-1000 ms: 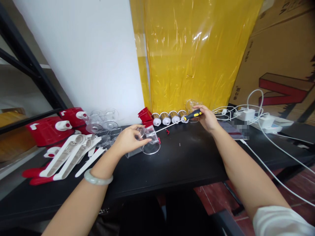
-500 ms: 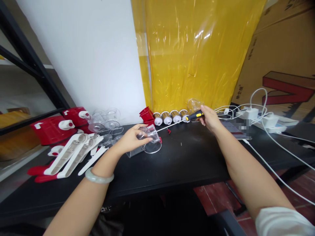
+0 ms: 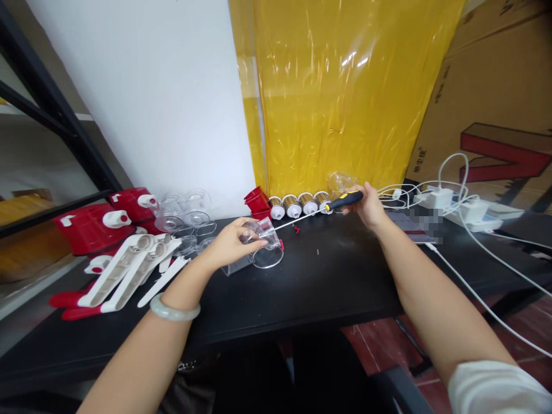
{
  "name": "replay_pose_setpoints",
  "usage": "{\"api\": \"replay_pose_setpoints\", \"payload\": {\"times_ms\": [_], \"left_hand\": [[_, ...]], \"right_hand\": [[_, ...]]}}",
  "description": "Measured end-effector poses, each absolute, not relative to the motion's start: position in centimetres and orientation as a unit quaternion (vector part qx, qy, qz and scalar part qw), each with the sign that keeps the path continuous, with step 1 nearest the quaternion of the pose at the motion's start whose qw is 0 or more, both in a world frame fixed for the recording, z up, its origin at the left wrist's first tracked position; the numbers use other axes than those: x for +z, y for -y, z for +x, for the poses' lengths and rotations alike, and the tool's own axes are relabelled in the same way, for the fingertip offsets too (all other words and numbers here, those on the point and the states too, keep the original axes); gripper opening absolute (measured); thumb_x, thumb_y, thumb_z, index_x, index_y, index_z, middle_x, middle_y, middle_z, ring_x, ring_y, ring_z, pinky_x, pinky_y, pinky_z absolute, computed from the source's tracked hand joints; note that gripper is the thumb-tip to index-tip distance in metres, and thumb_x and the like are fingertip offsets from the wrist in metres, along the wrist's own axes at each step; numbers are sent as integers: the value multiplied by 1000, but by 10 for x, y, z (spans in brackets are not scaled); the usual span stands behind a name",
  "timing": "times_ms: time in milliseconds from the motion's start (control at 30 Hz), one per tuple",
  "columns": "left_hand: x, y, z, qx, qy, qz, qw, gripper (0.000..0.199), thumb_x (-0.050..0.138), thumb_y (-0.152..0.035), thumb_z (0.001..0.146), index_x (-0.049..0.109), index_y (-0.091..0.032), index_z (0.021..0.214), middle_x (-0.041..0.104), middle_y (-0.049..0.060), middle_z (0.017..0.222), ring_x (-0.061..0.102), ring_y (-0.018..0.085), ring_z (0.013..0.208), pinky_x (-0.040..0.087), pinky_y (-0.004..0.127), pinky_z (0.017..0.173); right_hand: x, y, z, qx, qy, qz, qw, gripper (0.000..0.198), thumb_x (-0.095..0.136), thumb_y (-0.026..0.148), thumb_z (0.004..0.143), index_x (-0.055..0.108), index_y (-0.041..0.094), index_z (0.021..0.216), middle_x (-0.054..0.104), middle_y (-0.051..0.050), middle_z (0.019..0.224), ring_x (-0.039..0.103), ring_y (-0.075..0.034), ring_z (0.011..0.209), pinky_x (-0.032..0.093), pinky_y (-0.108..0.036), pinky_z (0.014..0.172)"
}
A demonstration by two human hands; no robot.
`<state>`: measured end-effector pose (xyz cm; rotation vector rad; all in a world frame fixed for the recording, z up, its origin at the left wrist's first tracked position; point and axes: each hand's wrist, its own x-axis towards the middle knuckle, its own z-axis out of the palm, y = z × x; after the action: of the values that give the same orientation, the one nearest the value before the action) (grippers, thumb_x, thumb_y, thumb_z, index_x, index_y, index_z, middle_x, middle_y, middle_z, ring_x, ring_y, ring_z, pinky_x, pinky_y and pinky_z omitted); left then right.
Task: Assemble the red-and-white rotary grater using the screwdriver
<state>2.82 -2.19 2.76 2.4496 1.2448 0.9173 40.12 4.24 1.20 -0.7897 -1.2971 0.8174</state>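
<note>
Behind the black bench (image 3: 336,276) rose a white panel (image 3: 164,103) and a glossy yellow sheet (image 3: 328,115) catching bright reflections. A black-framed rack (image 3: 69,131) stood left, a cardboard box (image 3: 495,86) right. Reddish tiles (image 3: 366,345) covered the floor.

One screwdriver (image 3: 334,204) and four banded cylinders (image 3: 292,206) show.

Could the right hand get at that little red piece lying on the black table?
Probably yes, but likely only after letting go of the screwdriver, which occupies the right hand now. The red piece lies uncovered on the table, near the thin shaft.
</note>
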Motion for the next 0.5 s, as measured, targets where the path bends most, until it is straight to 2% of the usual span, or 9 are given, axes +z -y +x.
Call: {"api": "replay_pose_setpoints", "payload": {"times_ms": [67,133,233,300,333,400,500], "left_hand": [[27,22,28,314,-429,839,119,35,71,-56,77,76,-21,72,64,11,123,63,29,112,49,42,101],[27,22,29,315,-430,838,119,35,71,-56,77,76,-22,73,65,10,122,63,28,111,49,42,101],[27,22,28,316,-430,837,122,36,71,-57,77,75,-21,73,66,10,121,64,28,110,50,42,101],[27,22,28,315,-430,838,121,36,72,-57,76,76,-21,74,66,11,121,64,28,109,49,43,101],[27,22,28,314,-428,839,119,36,72,-57,76,76,-21,75,66,11,121,64,28,108,49,43,101],[26,21,27,315,-426,840,115,35,71,-56,77,76,-22,77,65,10,120,64,27,107,50,43,100],[25,19,26,317,-424,842,109,35,71,-55,78,75,-21,74,65,10,118,65,27,104,51,42,97]], "right_hand": [[13,-41,399,378,559,-298,675,42,49,67,82,57,25,82,62,-2,73,63,-20,65,55,-33,55],[14,-40,398,379,560,-286,679,34,56,60,80,58,26,85,62,-1,73,63,-19,65,56,-35,58],[14,-40,400,356,568,-355,651,38,59,61,82,54,25,72,47,4,48,45,-14,40,51,-34,50],[13,-40,401,341,563,-397,640,46,53,66,85,51,25,65,34,6,38,33,-12,32,46,-33,44],[14,-40,401,344,558,-397,642,49,49,69,85,51,25,65,33,6,38,33,-13,32,45,-33,42],[15,-40,400,369,550,-360,657,48,46,70,84,55,24,70,46,3,46,44,-15,37,46,-32,41],[16,-39,397,395,552,-303,670,37,59,62,77,57,26,82,61,0,68,61,-18,56,54,-33,49]]}}
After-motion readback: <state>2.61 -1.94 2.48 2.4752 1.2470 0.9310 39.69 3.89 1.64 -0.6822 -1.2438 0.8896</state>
